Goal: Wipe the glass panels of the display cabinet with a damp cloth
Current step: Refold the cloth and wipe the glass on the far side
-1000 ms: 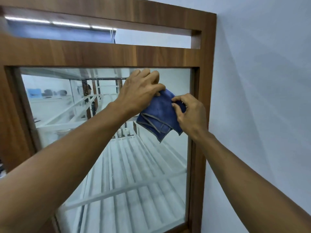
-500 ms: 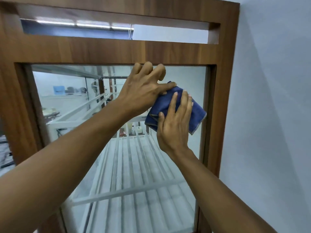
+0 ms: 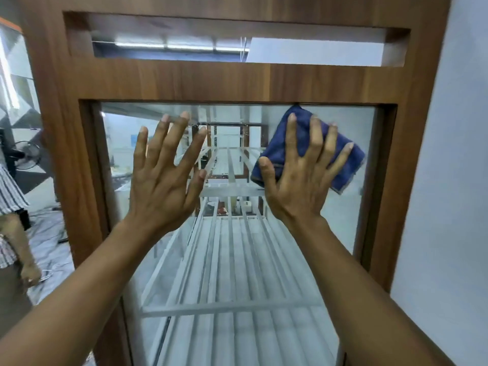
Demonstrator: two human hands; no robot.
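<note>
Blue cloth (image 3: 346,159) is under one hand only now. Left hand (image 3: 161,180) has come off it and sits well left, over bare glass; grip fully open, fingers splayed, holding nothing. Cannot tell if the palm touches the pane or hovers just off it.

Right hand (image 3: 298,180): grip also open, fingers straight and spread, pressing the folded cloth flat against the glass panel (image 3: 340,220). No pinch, no curl round the fabric. Cloth lies in the panel's upper right corner, its top point touching the wooden frame (image 3: 184,80), right edge near the side rail.

Reading: folding is over and wiping looks about to start from the top corner. Nearly the whole pane remains to do, and a bare left palm may leave prints if it rests there.

Against half a second ago: the left fingers were curled over the cloth's top edge, and the cloth sat lower and nearer the centre. A second ago both hands pinched it clear of the glass.

Behind the pane, white slatted shelves (image 3: 232,305). Far left, a bystander in a striped shirt (image 3: 10,196)
</note>
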